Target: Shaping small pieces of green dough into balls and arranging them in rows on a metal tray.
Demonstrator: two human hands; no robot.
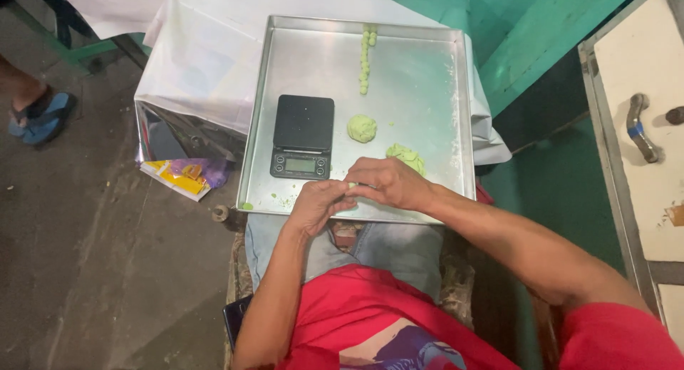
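hands met over the shallow square metal tray (427, 92): left hand (318, 202) and right hand (388, 182) both pinched closed on a small pale green dough piece (352, 185) beside the black digital scale (303, 136).

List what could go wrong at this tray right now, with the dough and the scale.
1. The metal tray seems to rest partly on the person's knees; a leg shift could tip it and slide the black scale off.
2. The left hand and right hand work a small green piece at the tray's near edge, so it could drop.
3. The row of small green balls might roll if jolted.
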